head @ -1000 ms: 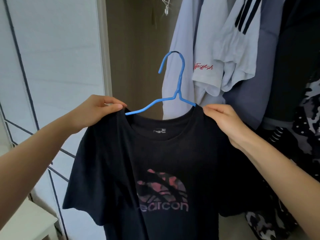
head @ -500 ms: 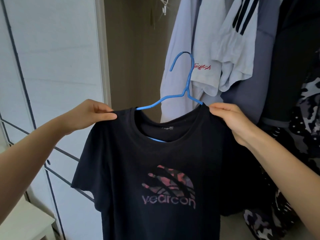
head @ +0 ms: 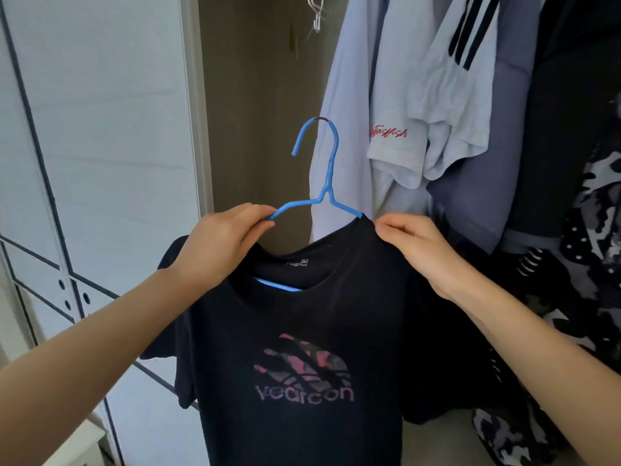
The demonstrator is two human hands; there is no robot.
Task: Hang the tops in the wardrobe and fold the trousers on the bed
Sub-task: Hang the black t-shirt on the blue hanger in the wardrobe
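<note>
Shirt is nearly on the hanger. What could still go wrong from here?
The left arm of the blue hanger shows bare above the collar of the black T-shirt at the left hand, so that shoulder may slip off when released. The right hand only pinches fabric; a tug could skew the shirt. The free hook sits near the hanging white top and might snag it.

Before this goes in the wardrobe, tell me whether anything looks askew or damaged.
The blue hanger sits lopsided in the black T-shirt: one arm is bare outside the collar, gripped by the left hand, while the right hand pinches the covered shoulder. The hook's top shows a dark, uncoated-looking patch.
</note>
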